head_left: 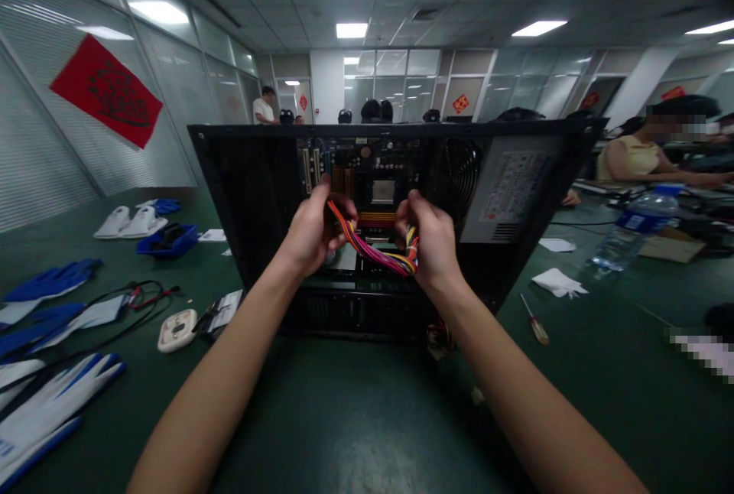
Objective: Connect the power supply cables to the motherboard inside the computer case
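Observation:
A black computer case (367,310) stands on the green table with its side open towards me. Inside are a motherboard (391,160), a bare processor socket area (384,191) and, at the upper right, a grey power supply (512,188) with a fan grille. My left hand (314,230) is closed round one end of a bundle of coloured power cables (375,251). The bundle sags in a curve across to my right hand (431,238), whose fingers are closed on the other part. What lies at the left fingertips is partly hidden.
Work gloves (63,391), a blue tray (167,242) and a white square gadget (177,330) lie at left. A screwdriver (535,321), crumpled tissue (560,282) and water bottle (638,228) are at right. Another person (636,157) sits further right.

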A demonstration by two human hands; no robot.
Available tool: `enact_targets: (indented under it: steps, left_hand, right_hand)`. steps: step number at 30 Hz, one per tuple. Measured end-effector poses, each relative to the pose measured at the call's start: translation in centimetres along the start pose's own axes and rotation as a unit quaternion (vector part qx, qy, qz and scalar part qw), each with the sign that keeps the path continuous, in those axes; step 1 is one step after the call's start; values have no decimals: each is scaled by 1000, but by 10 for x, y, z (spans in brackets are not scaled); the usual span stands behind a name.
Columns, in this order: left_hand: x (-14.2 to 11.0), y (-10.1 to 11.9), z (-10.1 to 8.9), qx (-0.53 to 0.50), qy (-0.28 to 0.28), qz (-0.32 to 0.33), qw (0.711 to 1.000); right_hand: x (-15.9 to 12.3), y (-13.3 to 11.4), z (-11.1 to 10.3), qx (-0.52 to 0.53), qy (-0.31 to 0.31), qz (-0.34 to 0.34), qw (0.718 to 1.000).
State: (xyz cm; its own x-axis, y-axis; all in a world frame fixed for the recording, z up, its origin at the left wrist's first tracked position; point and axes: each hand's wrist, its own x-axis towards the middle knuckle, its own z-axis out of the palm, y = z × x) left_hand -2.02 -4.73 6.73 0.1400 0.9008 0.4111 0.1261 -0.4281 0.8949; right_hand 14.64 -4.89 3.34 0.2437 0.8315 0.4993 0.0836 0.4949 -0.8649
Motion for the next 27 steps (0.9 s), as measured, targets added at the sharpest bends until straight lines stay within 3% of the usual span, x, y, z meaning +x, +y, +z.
enact_targets:
  steps: [4,7,11,15,20,27]
  left_hand:
    - [-9,8,8,-88,12,-2,996]
    - [-14,14,9,-118,17,8,993]
    - [-17,22,10,-136,-7,-28,990]
    - [-24,29,12,-167,-53,-58,983]
    - [-32,33,14,-234,-150,-83,957]
    - [-30,24,16,-262,-136,-72,953]
  right_hand:
    - [-5,-1,2,-92,-119,-50,987]
    - [-16,-15,0,-222,-207,-114,946]
    - [-30,-43,-10,-312,-197,-135,920]
    - [-34,-64,-20,-244,-219,-154,932]
    - [-28,-69,-33,-199,-160,-160,954]
    - [-22,-77,-50,-124,-128,-139,974]
